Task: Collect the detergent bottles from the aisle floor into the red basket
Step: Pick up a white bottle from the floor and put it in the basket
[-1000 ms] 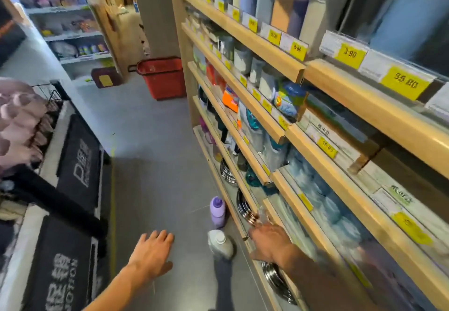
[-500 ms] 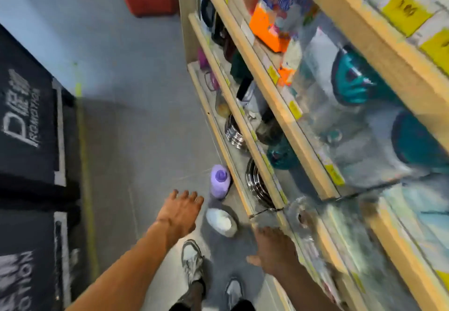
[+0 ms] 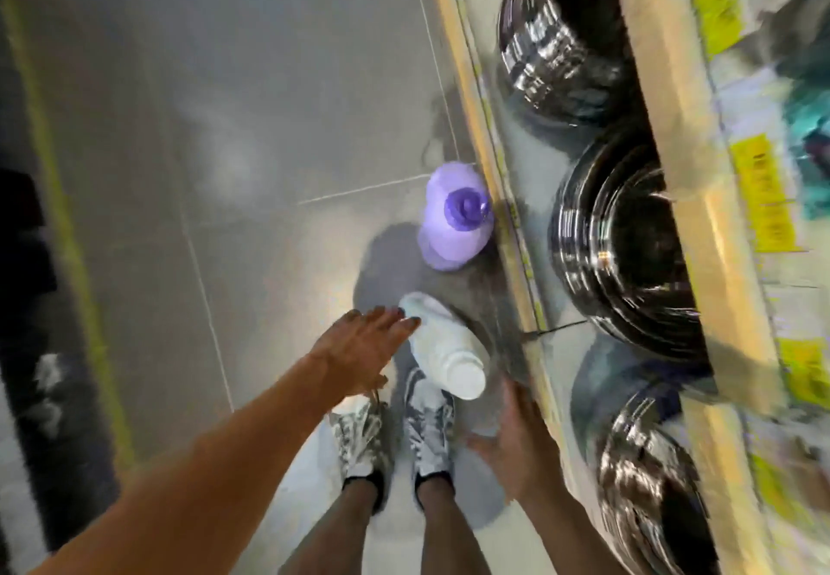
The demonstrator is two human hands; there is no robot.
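- Even overhead indoor light, medium bright; grey floor (image 3: 224, 80) shows no harsh contrast.
- Soft pale glare patch on the floor well beyond and left of the left hand (image 3: 359, 350) fingertips.
- Dark body shadow just ahead of those fingertips, reaching the purple bottle (image 3: 453, 219).
- White bottle (image 3: 444, 350) touching or just beside the fingertips is brightly lit and slightly washed out.
- Right hand (image 3: 516, 444) is motion-smeared, fingers hard to separate.
- Heaviest blur is right of the right-hand fingers: shelf (image 3: 700, 215), bowls (image 3: 629, 237) with streaked highlights, yellow price tags (image 3: 763, 197) unreadable.
- Wide-angle bend: shelf edge and floor lines lean toward the frame edges.
- Shoes (image 3: 426, 430) below the left fingers are the sharpest part.
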